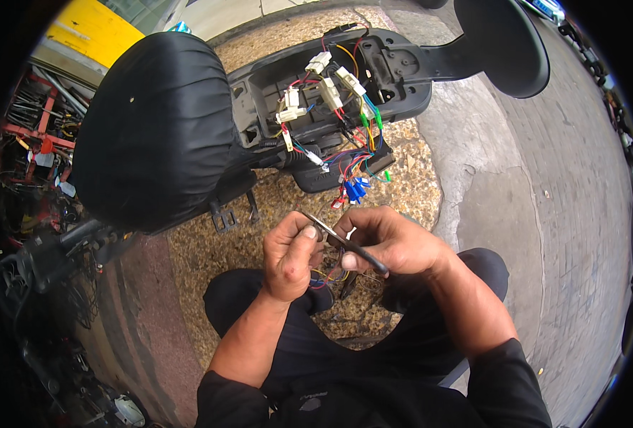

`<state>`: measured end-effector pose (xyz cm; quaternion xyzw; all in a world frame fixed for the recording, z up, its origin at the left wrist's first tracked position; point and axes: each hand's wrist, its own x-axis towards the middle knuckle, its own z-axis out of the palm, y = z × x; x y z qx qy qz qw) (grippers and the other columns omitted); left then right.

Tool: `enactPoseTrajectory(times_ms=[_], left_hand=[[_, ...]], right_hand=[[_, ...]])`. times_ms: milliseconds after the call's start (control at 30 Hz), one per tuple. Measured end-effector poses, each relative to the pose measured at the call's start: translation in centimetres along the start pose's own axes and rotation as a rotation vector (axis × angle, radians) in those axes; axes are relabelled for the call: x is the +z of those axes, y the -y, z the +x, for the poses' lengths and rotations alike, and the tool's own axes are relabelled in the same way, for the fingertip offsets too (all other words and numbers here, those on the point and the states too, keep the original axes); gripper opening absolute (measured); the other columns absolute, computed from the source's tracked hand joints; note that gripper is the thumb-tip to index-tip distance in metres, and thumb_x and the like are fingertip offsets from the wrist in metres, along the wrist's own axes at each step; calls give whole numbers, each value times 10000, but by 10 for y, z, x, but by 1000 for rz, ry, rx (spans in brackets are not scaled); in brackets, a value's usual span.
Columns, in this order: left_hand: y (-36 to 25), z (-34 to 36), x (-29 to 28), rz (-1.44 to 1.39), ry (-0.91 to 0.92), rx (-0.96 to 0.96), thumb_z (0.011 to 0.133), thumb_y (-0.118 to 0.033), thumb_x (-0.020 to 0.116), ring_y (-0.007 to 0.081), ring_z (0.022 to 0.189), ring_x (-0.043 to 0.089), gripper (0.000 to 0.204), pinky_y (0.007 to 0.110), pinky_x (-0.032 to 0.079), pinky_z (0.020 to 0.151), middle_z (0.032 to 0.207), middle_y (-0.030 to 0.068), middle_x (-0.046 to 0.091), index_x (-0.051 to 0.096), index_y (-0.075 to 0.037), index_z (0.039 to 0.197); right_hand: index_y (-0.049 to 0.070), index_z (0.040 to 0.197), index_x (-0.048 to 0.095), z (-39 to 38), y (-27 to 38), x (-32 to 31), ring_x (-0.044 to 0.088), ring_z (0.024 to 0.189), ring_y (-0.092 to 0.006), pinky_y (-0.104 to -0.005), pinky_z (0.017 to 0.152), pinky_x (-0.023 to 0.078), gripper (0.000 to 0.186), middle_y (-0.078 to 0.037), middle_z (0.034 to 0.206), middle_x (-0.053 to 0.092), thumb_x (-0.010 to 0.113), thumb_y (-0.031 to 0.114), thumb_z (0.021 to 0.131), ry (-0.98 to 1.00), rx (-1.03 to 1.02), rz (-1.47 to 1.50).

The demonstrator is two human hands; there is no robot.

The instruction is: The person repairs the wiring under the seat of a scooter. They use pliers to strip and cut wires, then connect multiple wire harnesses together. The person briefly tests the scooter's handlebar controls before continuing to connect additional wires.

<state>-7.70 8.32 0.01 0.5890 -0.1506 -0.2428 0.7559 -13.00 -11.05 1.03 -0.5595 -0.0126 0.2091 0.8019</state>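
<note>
Above my knees, both hands are close together. My right hand (395, 242) is closed around a slim hand tool (363, 253) with a dark handle and a narrow metal tip; its exact kind is not clear. My left hand (289, 255) pinches beside the metal part, and what its fingertips hold is hidden. Thin coloured wires (321, 278) hang below the hands. Just beyond them is a wiring bundle with blue connectors (356, 190) and red ones. Several white plug connectors (329, 93) on coloured wires lie over a black plastic frame (416, 93).
A black padded seat (156, 128) stands at the left of the frame. A black rounded panel (502, 46) extends at the far right. Red racks with tools and parts (42, 135) fill the far left. Below lies speckled stone paving (209, 285), with grey concrete (495, 214) to the right.
</note>
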Motion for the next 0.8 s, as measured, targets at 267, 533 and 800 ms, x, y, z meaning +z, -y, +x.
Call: enactPoseTrajectory(times_ms=[267, 533, 800], left_hand=[[14, 3, 0, 228, -151, 186, 1005, -50, 481, 22, 599, 382, 106, 209, 318, 522, 705, -38, 469, 509, -55, 903], [15, 1, 4, 377, -195, 246, 958, 15, 527, 21, 662, 409, 74, 212, 367, 578, 740, -42, 500, 539, -20, 894], [21, 1, -3, 434, -195, 301, 940, 21, 550, 23, 657, 419, 48, 210, 379, 579, 728, -32, 508, 559, -15, 909]], right_hand=[[20, 1057, 600, -13, 13, 5, 662, 663, -394, -447, 612, 512, 453, -171, 684, 649, 816, 261, 741, -370, -97, -670], [40, 1118, 588, -4, -2, 12, 666, 706, -408, -500, 624, 527, 485, -192, 717, 663, 762, 265, 725, -275, -304, -1059], [46, 1111, 590, -4, -4, 19, 668, 712, -398, -481, 613, 530, 487, -181, 761, 674, 773, 277, 723, -326, -344, -1120]])
